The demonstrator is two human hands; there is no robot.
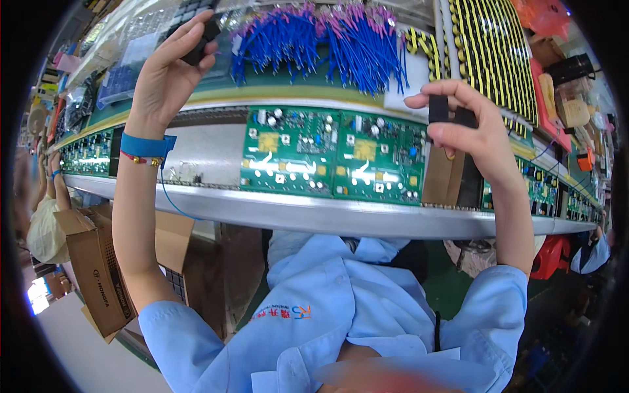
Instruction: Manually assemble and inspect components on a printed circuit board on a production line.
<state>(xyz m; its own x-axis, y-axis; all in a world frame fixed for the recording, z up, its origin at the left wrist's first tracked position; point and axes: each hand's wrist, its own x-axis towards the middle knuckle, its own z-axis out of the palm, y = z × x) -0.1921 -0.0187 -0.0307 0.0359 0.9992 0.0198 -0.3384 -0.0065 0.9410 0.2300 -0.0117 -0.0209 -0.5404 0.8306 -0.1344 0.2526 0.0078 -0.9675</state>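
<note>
Raised at the upper left, my left hand (pixel 171 73) curls its fingers and thumb around black block-shaped components (pixel 202 43). A blue wrist strap (pixel 145 145) with a thin cord circles that wrist. Over the right part of the bench, my right hand (pixel 483 135) pinches a black block-shaped component (pixel 438 109) between thumb and fingers; another black block (pixel 465 117) sits deeper in its grasp. Between the hands, two green circuit boards lie side by side on the line: the left board (pixel 286 152) and the right board (pixel 386 156). Neither hand touches them.
Bundles of blue wires with pink ends (pixel 282 49) lie behind the boards. Yellow-and-black striped parts (pixel 495 56) stand in rows at the far right. A metal rail (pixel 314 213) edges the bench. An open cardboard box (pixel 98 268) stands at lower left.
</note>
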